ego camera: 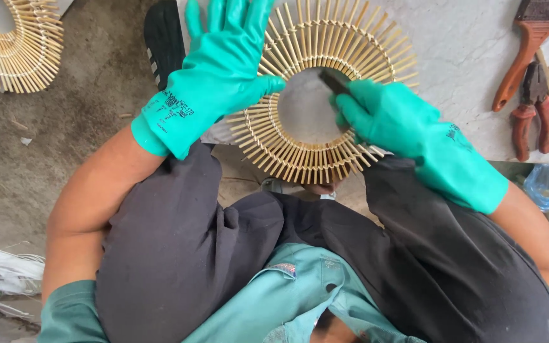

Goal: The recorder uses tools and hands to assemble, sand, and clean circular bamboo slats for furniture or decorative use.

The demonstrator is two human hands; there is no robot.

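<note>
On the pale worktop (478, 38) a bamboo ring (322, 95) is lying before the knees. The left hand (220, 70), gloved, fingers spread, is pressing flat on its left rim. The right hand (392, 117) is gripping a dark tool (333, 80) at the ring's inner edge. Pliers (535, 108) and a brush (532, 44) are lying well right.

One head-worn camera looks steeply down over the person's chest and knees; it sits close above the gloved left hand (214, 70) and right hand (395, 121); the floor fills the frame edges.
</note>
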